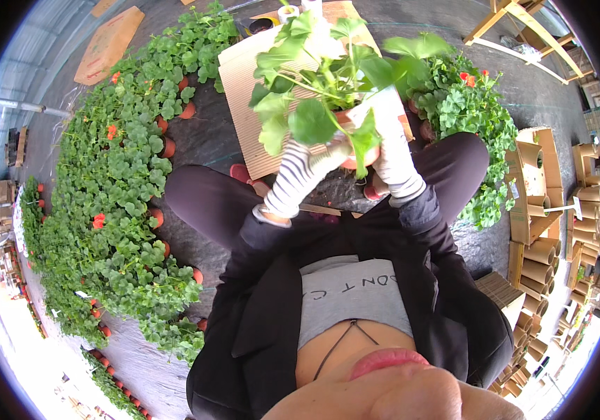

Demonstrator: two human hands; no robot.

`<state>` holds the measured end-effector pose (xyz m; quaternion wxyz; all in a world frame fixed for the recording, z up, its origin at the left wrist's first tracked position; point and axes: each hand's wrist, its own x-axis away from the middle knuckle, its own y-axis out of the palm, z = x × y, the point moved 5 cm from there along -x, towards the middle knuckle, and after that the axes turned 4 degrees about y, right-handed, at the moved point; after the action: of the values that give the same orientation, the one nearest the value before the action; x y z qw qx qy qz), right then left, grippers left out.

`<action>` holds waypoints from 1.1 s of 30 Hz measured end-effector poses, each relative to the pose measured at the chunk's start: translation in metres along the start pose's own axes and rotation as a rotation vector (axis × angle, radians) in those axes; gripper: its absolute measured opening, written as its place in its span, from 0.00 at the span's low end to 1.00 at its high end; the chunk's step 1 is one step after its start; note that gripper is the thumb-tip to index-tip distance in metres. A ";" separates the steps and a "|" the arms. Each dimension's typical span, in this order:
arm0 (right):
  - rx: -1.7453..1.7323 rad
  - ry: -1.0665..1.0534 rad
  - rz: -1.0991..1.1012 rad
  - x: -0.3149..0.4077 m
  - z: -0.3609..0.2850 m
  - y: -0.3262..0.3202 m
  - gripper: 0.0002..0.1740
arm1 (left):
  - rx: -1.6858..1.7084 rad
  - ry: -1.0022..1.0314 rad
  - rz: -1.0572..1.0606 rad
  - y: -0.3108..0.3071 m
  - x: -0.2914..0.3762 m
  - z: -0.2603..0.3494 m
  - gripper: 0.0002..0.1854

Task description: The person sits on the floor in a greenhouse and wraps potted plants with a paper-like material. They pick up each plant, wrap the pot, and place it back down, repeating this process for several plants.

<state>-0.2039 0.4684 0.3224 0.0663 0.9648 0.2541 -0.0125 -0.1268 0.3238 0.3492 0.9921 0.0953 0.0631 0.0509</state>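
Both my hands, in white gloves with dark stripes at the cuffs, hold up a potted geranium (313, 121) in front of my crossed legs. My left hand (326, 158) grips the near left side of its terracotta-coloured pot (351, 161). My right hand (388, 137) is around the pot's right side, washed out by glare. Broad green leaves spread over the pot and hide much of its rim and some of my fingers. Beyond and partly beneath the plant lies corrugated cardboard (250, 134).
Rows of potted geraniums (116, 178) with some red flowers line my left; more geraniums (481, 113) stand to my right. White rolls (288, 12) lie past the cardboard. Cardboard boxes (520, 210) and cardboard tubes (539, 268) are far right. A wooden frame (528, 18) stands upper right.
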 end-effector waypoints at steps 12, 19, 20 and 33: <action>0.215 -0.413 -0.019 -0.057 -0.017 0.001 0.14 | -0.408 0.146 0.084 -0.010 -0.010 0.012 0.19; -0.576 -0.284 0.082 -0.160 -0.077 -0.062 0.10 | -0.408 0.059 0.061 -0.030 0.022 0.016 0.27; -0.190 -0.312 0.204 -0.162 -0.081 -0.069 0.10 | -0.416 -0.137 0.075 -0.040 0.027 0.006 0.30; 1.370 -0.238 -0.298 -0.173 0.014 0.023 0.20 | 0.003 0.122 0.051 -0.029 -0.009 0.036 0.19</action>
<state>-0.3432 0.3624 0.3210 -0.5301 0.7368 0.3094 -0.2835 -0.1286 0.2878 0.3793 0.9847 0.0951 0.1211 0.0819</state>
